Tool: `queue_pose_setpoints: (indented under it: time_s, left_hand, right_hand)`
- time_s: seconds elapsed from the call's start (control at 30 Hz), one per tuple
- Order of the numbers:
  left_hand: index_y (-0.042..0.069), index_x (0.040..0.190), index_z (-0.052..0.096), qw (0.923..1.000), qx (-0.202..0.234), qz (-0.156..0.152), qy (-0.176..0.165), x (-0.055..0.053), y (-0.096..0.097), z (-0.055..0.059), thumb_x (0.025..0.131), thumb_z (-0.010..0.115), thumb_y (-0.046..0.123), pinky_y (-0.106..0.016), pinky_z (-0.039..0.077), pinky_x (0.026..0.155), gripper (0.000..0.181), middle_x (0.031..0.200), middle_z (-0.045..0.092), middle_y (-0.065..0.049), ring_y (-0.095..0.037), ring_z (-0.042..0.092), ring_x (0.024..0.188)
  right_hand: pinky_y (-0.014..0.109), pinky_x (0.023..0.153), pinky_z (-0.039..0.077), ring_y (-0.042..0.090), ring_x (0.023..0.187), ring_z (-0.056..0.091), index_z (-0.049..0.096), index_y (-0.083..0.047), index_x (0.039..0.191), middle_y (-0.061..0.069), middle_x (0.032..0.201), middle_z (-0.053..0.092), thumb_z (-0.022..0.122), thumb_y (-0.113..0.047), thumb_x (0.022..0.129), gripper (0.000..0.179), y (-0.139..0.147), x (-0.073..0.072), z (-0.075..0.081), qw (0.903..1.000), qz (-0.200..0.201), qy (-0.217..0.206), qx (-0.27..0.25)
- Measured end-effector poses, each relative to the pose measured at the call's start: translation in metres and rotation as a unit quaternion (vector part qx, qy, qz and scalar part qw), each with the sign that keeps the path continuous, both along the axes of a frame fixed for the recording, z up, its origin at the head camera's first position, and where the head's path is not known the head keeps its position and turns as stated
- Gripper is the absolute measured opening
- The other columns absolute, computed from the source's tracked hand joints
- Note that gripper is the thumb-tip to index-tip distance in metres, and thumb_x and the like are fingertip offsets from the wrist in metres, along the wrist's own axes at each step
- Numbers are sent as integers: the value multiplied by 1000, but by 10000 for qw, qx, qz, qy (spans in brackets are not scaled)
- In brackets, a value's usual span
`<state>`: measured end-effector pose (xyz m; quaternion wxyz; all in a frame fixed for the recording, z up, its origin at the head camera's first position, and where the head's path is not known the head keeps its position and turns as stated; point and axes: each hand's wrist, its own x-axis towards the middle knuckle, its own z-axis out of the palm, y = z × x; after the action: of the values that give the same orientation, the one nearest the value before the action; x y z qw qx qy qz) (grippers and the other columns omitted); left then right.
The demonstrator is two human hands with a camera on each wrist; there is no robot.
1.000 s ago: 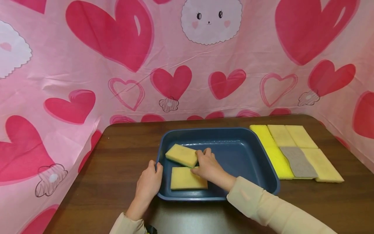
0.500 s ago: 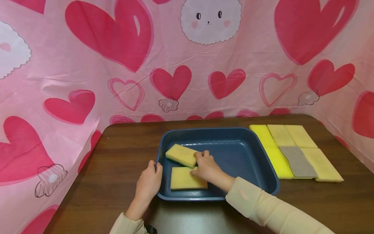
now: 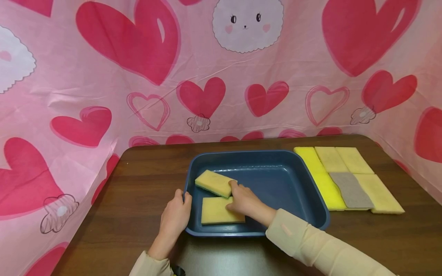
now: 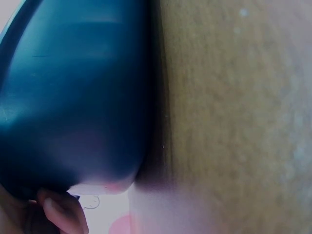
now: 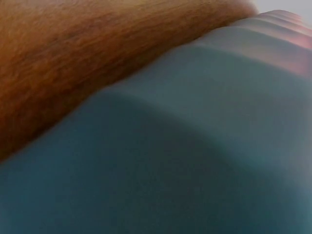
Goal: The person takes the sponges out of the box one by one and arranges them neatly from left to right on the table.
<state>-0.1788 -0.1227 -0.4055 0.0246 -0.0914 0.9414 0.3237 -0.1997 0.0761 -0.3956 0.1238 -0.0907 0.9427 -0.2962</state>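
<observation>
In the head view, a dark blue rectangular pan (image 3: 276, 184) lies on the table. My left hand (image 3: 175, 214) grips its left wall, thumb on the rim; the left wrist view shows the fingertips (image 4: 61, 212) curled at the pan's edge. Inside the pan's left half are two yellow sponges. The farther sponge (image 3: 214, 182) lies askew, with a thin green underside showing along its front edge. The nearer sponge (image 3: 221, 211) lies flat and straight. My right hand (image 3: 244, 200) pinches the right end of the farther sponge, its thumb over the nearer one's corner.
Right of the pan, several sponges lie in a flat block: bright yellow (image 3: 326, 189), pale yellow (image 3: 378, 193) and a grey pad (image 3: 352, 190). A pink heart-patterned cloth (image 3: 214, 65) hangs around the brown table (image 3: 148, 172). The right wrist view is blurred and shows no hand.
The fingers of my right hand have come down slightly at the farther sponge's right end, baring more of its corner. The left hand and the pan have stayed put.
</observation>
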Motion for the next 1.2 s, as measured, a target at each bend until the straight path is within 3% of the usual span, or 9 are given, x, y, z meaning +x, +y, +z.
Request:
queue_pose_setpoints:
  time_s: [0.23, 0.4, 0.7, 0.97, 1.2]
  left_hand:
    - [5, 92, 46, 10000, 3, 28, 10, 0, 0, 0, 99, 30, 34, -31, 32, 52, 33, 63, 40, -8, -22, 48, 59]
    - [5, 93, 46, 10000, -3, 43, -33, 0, 0, 0, 99, 30, 34, -31, 32, 52, 33, 64, 40, -8, -23, 48, 60]
    - [5, 93, 46, 10000, 7, 46, -64, 0, 0, 0, 99, 30, 34, -31, 32, 52, 34, 64, 40, -8, -22, 48, 59]
    - [5, 94, 46, 10000, -1, 39, -17, 1, 0, 0, 99, 30, 34, -31, 32, 52, 34, 64, 41, -8, -22, 49, 60]
    - [5, 94, 46, 10000, 4, 37, 16, 2, 1, 1, 99, 31, 34, -31, 32, 53, 33, 64, 40, -8, -22, 49, 61]
  right_hand:
    - [49, 87, 44, 38, 109, 55, 32, 5, 141, 27, 122, 55, 73, -9, 76, 79, 0, 1, 1, 9999, -2, -39, -132]
    - [43, 79, 44, 30, 93, 54, 29, 5, 140, 20, 109, 57, 73, -5, 73, 80, 1, 2, 2, 9996, -43, -19, -277]
    - [35, 66, 35, 26, 76, 43, 38, 1, 112, 13, 90, 48, 69, 0, 70, 52, 3, 2, 5, 9989, -210, -69, -422]
    - [33, 63, 33, 26, 72, 39, 34, 0, 105, 14, 89, 43, 67, 3, 70, 47, 5, 2, 8, 9983, -327, -24, -479]
    - [33, 66, 36, 25, 74, 42, 47, -1, 94, 13, 90, 44, 71, 1, 68, 36, 10, 2, 12, 9993, -122, 244, -254]
